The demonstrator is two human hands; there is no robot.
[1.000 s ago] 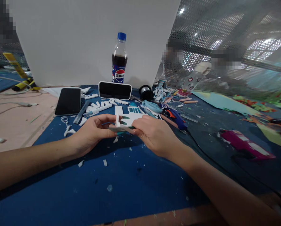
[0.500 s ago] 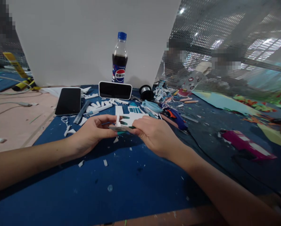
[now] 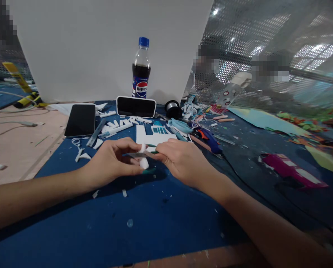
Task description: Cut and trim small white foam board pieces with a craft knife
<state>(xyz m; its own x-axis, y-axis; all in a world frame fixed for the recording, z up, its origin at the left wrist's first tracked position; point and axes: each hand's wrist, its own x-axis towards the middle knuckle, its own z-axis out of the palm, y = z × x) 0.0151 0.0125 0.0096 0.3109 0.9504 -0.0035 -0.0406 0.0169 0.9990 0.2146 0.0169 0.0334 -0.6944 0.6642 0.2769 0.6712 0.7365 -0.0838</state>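
Observation:
My left hand is closed, pinching a small white piece between thumb and fingers. In my right hand, closed too, is a thin flat grey strip that looks like a blade; its exact kind is unclear. The strip lies across the white piece, touching it, and reaches toward the left palm. Long green nails show at the fingertips. Just behind the hands lies a white sheet with a cut-out corner. My right fingers hide the strip's near end.
A cola bottle and a propped phone stand behind. A tablet lies left, white scraps beside it. Rightward are a wire spool, a blue glue gun with its cord, and a magenta object. A board rises behind.
The grey strip and white piece have turned in my fingers, so more of the white piece shows below the strip. Both hands stay in nearly the same place.

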